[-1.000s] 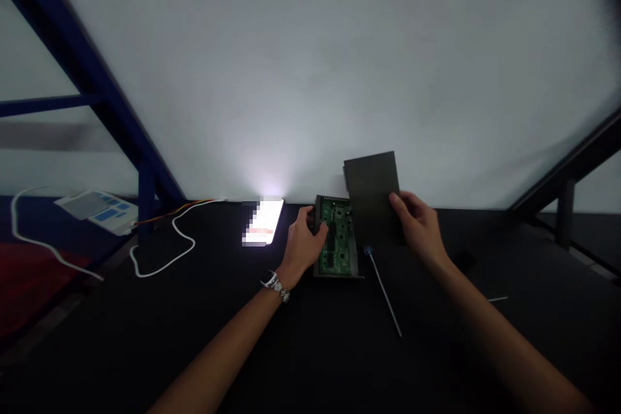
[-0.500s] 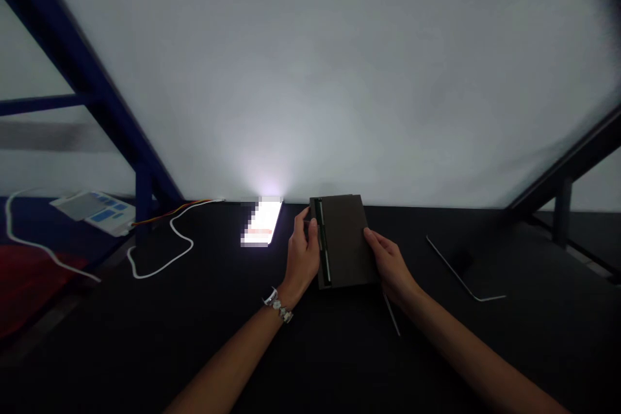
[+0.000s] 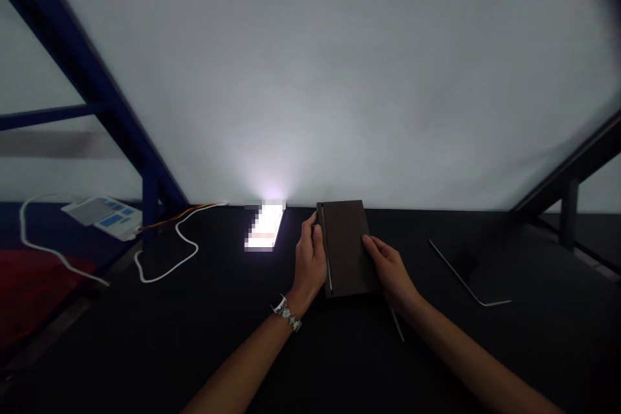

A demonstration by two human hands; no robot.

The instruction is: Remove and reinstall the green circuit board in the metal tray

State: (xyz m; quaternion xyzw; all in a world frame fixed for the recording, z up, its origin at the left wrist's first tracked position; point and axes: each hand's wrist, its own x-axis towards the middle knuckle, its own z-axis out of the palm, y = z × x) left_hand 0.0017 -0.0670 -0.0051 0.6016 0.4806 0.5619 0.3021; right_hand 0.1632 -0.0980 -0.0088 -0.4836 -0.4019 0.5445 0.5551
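A dark brown, flat rectangular case [image 3: 347,246] is between my hands above the black table. My left hand [image 3: 311,259] grips its left edge, beside a narrow slot with a thin light strip along it. On the right side, my right hand [image 3: 391,268] holds the case with the thumb on its face and the other fingers partly hidden. A thin metal rod [image 3: 396,325] shows below my right hand; its upper end is hidden.
A glowing screen [image 3: 266,226] lies to the left on the black table [image 3: 218,310]. Further left are a white cable [image 3: 167,272], a white and blue card [image 3: 109,217] and red material [image 3: 39,291]. A bent metal rod [image 3: 458,275] lies right.
The green interior seen in the slot along the case's left side is now mostly covered, and the gap looks narrower. My left hand is still at that edge. The whole view has shifted slightly.
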